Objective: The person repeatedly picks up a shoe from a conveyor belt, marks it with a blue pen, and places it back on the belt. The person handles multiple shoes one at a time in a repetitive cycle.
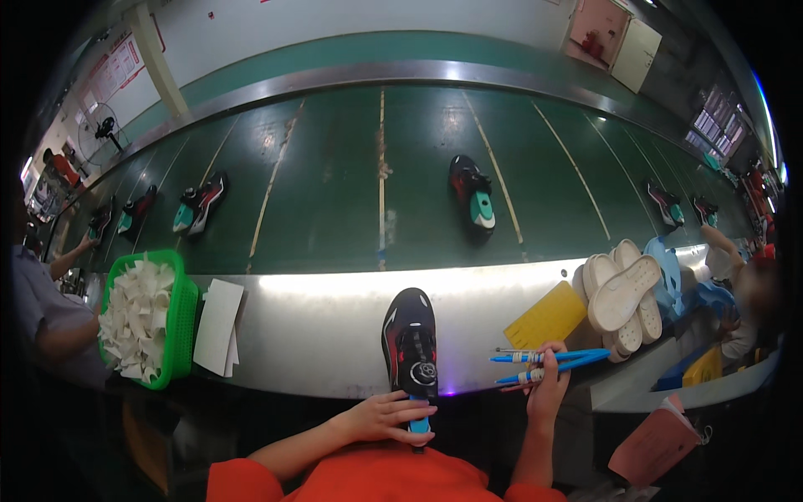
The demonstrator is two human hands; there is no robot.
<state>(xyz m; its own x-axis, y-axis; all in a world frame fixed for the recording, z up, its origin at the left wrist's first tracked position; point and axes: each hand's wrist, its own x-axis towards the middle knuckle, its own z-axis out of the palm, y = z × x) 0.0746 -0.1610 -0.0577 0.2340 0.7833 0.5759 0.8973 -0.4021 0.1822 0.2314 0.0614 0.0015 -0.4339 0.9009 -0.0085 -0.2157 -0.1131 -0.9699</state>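
Note:
A black shoe (410,335) with red trim and a round dial lies on the metal bench edge, its toe pointing away from me. A blue shoe last (419,425) sticks out of its heel end. My left hand (391,417) curls its fingers over this last and the back of the shoe. To the right of the shoe, my right hand (548,385) grips a blue V-shaped marking tool (577,358). Its two arms point left, and thin rods are bound near their tips with pale wrapping. The tips are apart from the shoe.
A green basket (180,335) of white scraps and white cards (219,326) lie left. A yellow card (546,315) and stacked cream soles (623,293) lie right. Beyond, a green conveyor belt (335,192) carries several shoes, including one on a teal last (482,209). People work on both sides.

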